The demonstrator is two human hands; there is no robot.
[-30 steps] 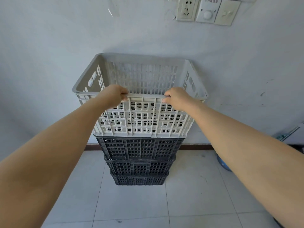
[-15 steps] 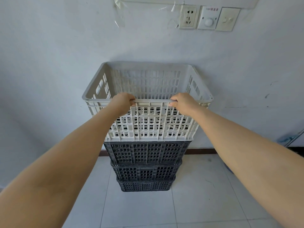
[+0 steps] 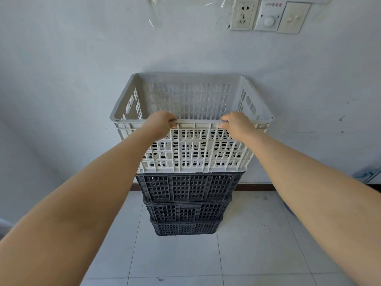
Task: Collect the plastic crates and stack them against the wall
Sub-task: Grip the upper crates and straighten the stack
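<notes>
Both hands, left (image 3: 160, 125) and right (image 3: 237, 124), gripped the near rim of the white crate (image 3: 191, 104), seated atop three dark crates (image 3: 188, 187) against the wall (image 3: 82, 58), probably to square it.

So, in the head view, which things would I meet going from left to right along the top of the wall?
Hanging strip of clear plastic film → cream five-hole power socket → white plate with round dial → cream rocker switch plate.
</notes>
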